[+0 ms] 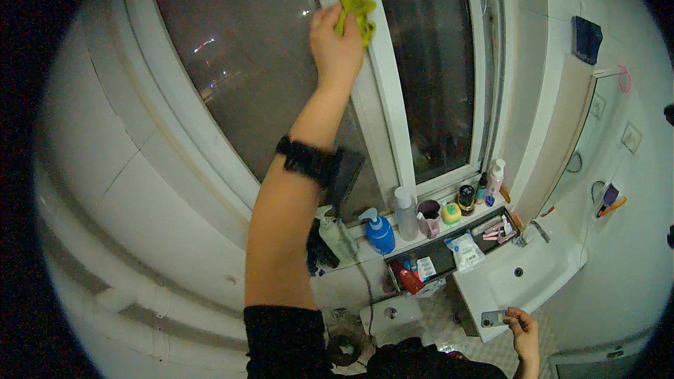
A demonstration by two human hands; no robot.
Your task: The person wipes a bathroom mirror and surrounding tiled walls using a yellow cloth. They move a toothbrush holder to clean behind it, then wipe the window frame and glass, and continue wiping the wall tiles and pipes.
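My left hand [339,37] is raised high against the window, its fingers gripping a crumpled yellow-green cloth [359,8] at the white window frame [379,63]. A black strap [308,160] with a dark flat device circles my left forearm. Low on the right, my right hand [520,323] pinches one end of a small grey phone-like device [493,319] over the corner of the white washbasin [542,268]. Dark window glass [247,63] spans the area left of my raised hand.
Along the sill stand a blue pump bottle [380,232], a clear bottle [405,216], a purple mug [429,217] and several jars. A dark shelf [439,258] below holds a white packet [464,250] and a red tube [409,279]. Beneath is a toilet tank [387,316]; a mirror [576,142] is at right.
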